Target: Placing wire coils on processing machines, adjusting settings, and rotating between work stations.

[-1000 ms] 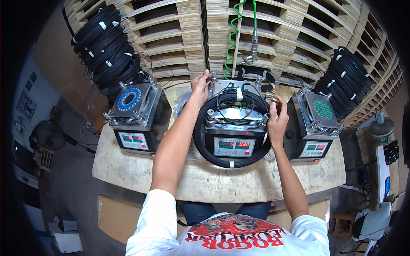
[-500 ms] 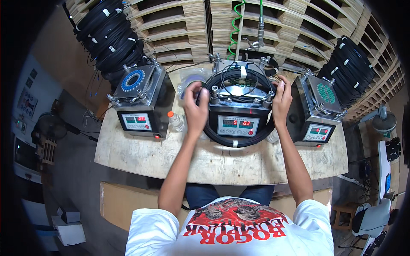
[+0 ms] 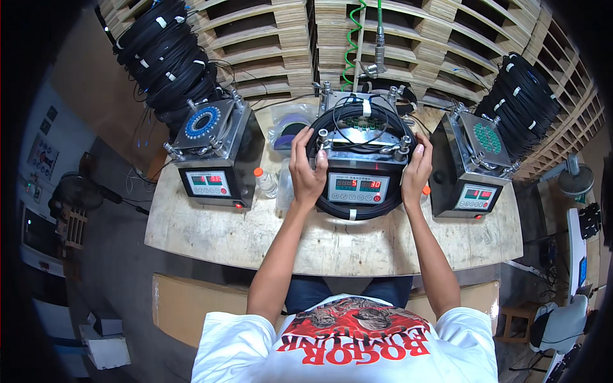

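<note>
A coil of black cable (image 3: 352, 214), bound with white tape, rings the front of the middle bench machine (image 3: 357, 166). Its upper part lies over the machine's metal top and its lower part hangs below the red digital display. My left hand (image 3: 308, 171) grips the coil's left side, thumb on the inner edge. On the opposite side my right hand (image 3: 417, 171) has its fingers curled against the coil. Thin loose cable loops cross the machine's top plate, where green connectors show. The coil partly hides the clamp posts.
Similar machines stand left (image 3: 211, 153) and right (image 3: 476, 163). Tall stacks of black cable coils (image 3: 166, 60) (image 3: 520, 105) rise behind them. A clear bottle with an orange cap (image 3: 265, 182) is near my left hand. A green air hose (image 3: 380, 38) hangs above. Wooden pallets (image 3: 255, 45) back the table.
Both hands have shifted along the coil; the left has moved right and the right slightly lower. The middle display's reading has changed. The coil stays around the machine.
</note>
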A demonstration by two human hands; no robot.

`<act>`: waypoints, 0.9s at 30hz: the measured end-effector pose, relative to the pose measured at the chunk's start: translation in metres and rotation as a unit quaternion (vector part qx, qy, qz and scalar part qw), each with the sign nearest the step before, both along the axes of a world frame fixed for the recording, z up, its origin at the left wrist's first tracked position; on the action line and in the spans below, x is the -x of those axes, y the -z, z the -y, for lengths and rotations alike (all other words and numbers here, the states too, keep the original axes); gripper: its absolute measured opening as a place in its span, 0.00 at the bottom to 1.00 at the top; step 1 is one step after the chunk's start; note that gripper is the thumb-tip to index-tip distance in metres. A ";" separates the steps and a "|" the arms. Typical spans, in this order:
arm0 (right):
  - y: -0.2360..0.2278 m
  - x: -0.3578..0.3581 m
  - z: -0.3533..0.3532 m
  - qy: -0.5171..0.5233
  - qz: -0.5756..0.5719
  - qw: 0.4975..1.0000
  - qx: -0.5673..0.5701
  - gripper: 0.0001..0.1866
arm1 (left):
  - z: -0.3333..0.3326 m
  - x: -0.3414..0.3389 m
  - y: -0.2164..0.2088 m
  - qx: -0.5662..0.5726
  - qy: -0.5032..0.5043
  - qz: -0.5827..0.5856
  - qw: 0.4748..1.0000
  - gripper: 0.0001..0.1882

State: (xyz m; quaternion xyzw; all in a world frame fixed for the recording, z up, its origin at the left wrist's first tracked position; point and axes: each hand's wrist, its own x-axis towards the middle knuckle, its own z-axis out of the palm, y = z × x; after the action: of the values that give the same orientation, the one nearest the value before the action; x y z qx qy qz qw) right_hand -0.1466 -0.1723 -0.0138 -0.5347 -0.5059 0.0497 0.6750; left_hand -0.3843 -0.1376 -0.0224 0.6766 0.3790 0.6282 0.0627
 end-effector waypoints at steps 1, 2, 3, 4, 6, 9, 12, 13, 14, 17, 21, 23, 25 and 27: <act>0.000 0.000 0.000 0.001 -0.002 1.000 -0.001 0.19 | 0.000 -0.003 0.004 -0.003 0.000 0.024 1.000 0.27; -0.001 -0.001 0.001 0.000 -0.002 1.000 0.011 0.19 | 0.001 -0.005 0.006 -0.005 0.001 0.048 0.999 0.23; -0.002 -0.001 0.002 -0.001 -0.002 1.000 0.023 0.19 | 0.001 -0.005 0.007 -0.005 0.003 0.046 0.999 0.23; -0.001 -0.001 0.002 -0.001 -0.001 1.000 0.021 0.18 | 0.000 -0.005 0.008 0.025 0.018 0.100 0.994 0.18; -0.002 -0.002 0.001 -0.005 0.003 1.000 0.031 0.17 | -0.001 -0.004 0.011 0.054 0.030 0.138 0.988 0.10; -0.001 -0.005 0.000 -0.005 0.023 0.999 0.030 0.16 | 0.001 -0.008 0.016 0.083 0.005 0.140 0.987 0.10; 0.005 -0.004 0.003 0.012 0.029 0.999 0.032 0.17 | -0.002 -0.006 0.016 -0.001 -0.058 0.080 0.995 0.12; 0.007 -0.004 0.004 0.012 0.030 0.999 0.031 0.17 | -0.001 -0.006 0.017 -0.002 -0.059 0.081 0.995 0.12; 0.007 -0.002 0.006 0.002 -0.006 0.999 0.041 0.17 | 0.003 -0.006 0.020 0.028 -0.079 0.079 0.993 0.14; 0.009 -0.002 0.006 -0.003 -0.033 0.998 0.049 0.17 | 0.011 -0.002 0.020 0.055 -0.093 0.040 0.993 0.13; 0.013 -0.005 0.006 0.000 -0.031 0.998 0.050 0.17 | 0.027 0.006 0.005 0.071 -0.062 0.017 0.995 0.12; 0.012 -0.008 0.005 -0.002 -0.025 0.998 0.052 0.17 | 0.032 0.008 -0.006 0.059 -0.060 0.040 0.996 0.13; 0.011 -0.007 0.006 -0.005 -0.019 0.998 0.055 0.17 | 0.026 0.014 -0.009 0.066 -0.050 0.058 0.995 0.14; 0.001 -0.003 0.011 -0.035 -0.060 0.995 0.074 0.19 | 0.020 0.026 -0.011 0.111 -0.064 -0.050 0.990 0.15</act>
State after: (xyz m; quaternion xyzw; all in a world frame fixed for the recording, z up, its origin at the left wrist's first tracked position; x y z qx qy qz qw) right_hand -0.1437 -0.1831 -0.0149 -0.5613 -0.4783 0.1429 0.6601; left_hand -0.4105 -0.1576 -0.0119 0.6706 0.4916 0.5501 0.0776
